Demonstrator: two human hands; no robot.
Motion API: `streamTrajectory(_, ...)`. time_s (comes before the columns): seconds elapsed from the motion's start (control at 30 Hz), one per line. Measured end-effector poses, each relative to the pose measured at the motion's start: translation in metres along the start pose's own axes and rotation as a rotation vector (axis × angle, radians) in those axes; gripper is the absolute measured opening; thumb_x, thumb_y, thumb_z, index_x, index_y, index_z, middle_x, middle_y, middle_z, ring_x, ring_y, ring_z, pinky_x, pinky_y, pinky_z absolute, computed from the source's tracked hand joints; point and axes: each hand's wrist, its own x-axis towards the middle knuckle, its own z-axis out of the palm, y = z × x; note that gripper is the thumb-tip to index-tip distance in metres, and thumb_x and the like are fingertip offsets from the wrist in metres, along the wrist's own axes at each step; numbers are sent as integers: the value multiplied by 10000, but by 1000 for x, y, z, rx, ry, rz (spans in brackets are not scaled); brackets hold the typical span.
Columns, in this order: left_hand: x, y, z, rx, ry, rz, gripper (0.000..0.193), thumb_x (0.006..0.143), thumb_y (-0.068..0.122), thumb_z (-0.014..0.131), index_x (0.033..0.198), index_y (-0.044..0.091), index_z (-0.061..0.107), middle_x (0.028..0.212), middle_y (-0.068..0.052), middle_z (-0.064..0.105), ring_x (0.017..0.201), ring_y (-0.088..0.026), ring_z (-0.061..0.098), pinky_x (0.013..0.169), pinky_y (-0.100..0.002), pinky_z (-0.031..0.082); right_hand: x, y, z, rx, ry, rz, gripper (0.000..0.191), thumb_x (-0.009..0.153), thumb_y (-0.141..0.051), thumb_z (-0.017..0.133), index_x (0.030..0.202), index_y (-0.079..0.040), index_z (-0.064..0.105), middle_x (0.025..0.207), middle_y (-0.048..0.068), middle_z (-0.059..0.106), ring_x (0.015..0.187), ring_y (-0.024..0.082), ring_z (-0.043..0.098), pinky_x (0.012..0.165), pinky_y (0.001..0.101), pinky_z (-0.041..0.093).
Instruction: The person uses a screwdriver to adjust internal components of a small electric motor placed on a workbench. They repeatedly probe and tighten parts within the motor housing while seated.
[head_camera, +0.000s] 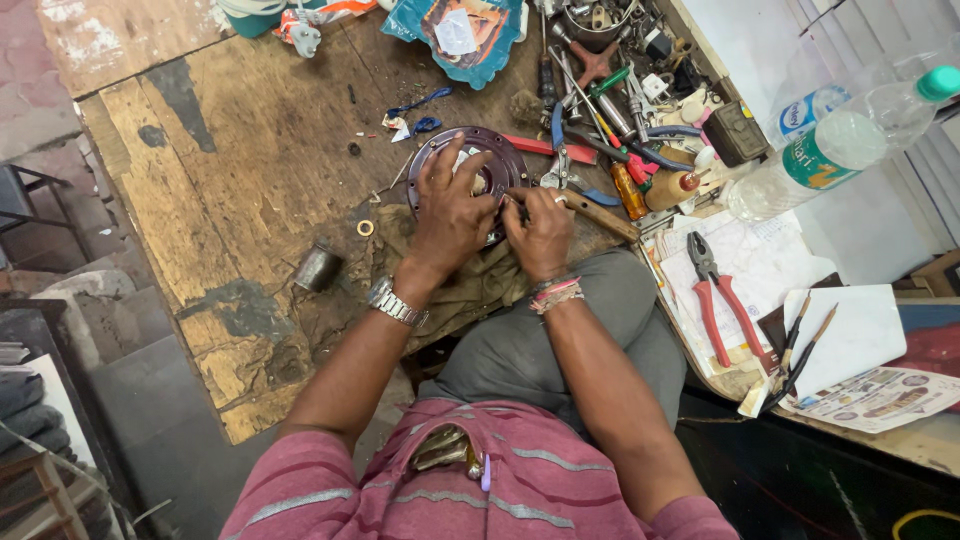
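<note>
A round, dark purple metal disc (498, 150) lies on an olive cloth (470, 285) on the worn wooden bench. My left hand (452, 215), with a metal watch at the wrist, rests on top of the disc with fingers spread, holding it down. My right hand (541, 235), with red bands at the wrist, is close beside it at the disc's right edge. It grips a wooden-handled tool (605, 217) whose handle sticks out to the right. The tool's working end is hidden under my fingers.
A heap of hand tools (600, 90) lies beyond the disc. Red-handled pliers (716, 300), papers and two screwdrivers (800, 345) lie at right, below a plastic water bottle (850, 140). A small metal cylinder (318, 267) and a brass ring (365, 228) sit at left.
</note>
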Motion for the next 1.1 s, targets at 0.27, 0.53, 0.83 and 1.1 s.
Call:
streamTrajectory(0.27,-1,-8,-2,-190,39,-179,97,797,210,859,855,158,802,1481,-115,550,1518,-420,285,1188,-592,229,-10,36,10,1031,-223,670,270,1015,-178,668,1235,-22,681,1012,29,754,826,68,629,727,213,494)
streamTrajectory(0.53,-2,-6,-2,-159,21,-158,136,778,214,881,896,187,818,1484,-92,548,1518,-407,288,1206,-602,228,-16,52,13,1353,-302,909,252,1004,-170,687,1170,19,695,978,60,736,669,37,522,507,171,389)
streamTrajectory(0.83,-1,-4,-1,-141,24,-149,103,791,202,877,868,183,812,1467,-85,565,1520,-410,291,1184,-632,234,-10,43,8,1348,-330,909,210,1001,-152,703,1113,25,719,947,51,724,660,29,499,493,163,374)
streamTrajectory(1.1,0,-4,1,-139,10,-149,101,777,213,877,855,194,815,1442,-74,579,1512,-405,292,1174,-646,224,-8,42,9,1348,-332,888,148,995,-145,707,1049,-8,694,930,55,718,642,24,500,483,163,368)
